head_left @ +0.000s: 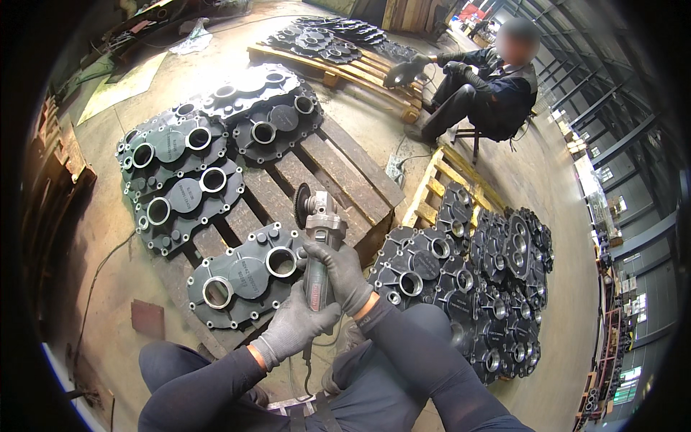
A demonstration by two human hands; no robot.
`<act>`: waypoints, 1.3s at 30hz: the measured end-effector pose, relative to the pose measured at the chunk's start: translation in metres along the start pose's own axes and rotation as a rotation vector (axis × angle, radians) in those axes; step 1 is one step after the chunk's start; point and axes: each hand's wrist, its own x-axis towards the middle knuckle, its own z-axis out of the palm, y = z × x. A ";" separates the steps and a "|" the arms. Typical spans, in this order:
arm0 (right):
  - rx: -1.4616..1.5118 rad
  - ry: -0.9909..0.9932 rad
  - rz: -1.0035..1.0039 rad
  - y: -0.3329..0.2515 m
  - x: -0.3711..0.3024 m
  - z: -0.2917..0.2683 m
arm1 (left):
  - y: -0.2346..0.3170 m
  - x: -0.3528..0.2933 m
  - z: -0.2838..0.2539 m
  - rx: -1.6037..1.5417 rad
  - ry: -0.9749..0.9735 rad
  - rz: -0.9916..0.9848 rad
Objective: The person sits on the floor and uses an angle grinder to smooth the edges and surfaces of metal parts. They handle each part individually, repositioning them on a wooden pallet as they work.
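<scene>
Both my hands, in grey work gloves, hold an angle grinder (pixel 317 277) with its head pointing away from me. My left hand (pixel 296 322) wraps round the lower body near the cord. Higher up, my right hand (pixel 344 279) grips the body just below the metal head. A dark toothed-looking disc (pixel 302 206) stands on edge at the head's left side. Just left of the grinder, a dark grey cast cover plate (pixel 250 271) with two large round holes lies on a wooden pallet (pixel 277 194). I cannot tell whether the disc spins; it appears apart from the plate.
More cast covers (pixel 176 147) are stacked on the pallet's far left. Several covers (pixel 461 288) pile up at my right, beside a yellow pallet (pixel 430 189). A seated co-worker (pixel 482 93) handles a tool at another loaded pallet (pixel 338 68). A cord (pixel 308 371) hangs by my legs.
</scene>
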 end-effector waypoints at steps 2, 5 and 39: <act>-0.008 -0.005 0.000 0.002 0.001 -0.002 | 0.005 -0.002 -0.002 0.001 -0.012 -0.013; 0.005 0.017 -0.006 0.002 0.000 -0.001 | 0.002 0.001 0.000 0.053 -0.006 -0.024; -0.062 0.016 -0.004 0.005 0.007 -0.011 | -0.002 -0.001 0.008 0.009 0.037 -0.028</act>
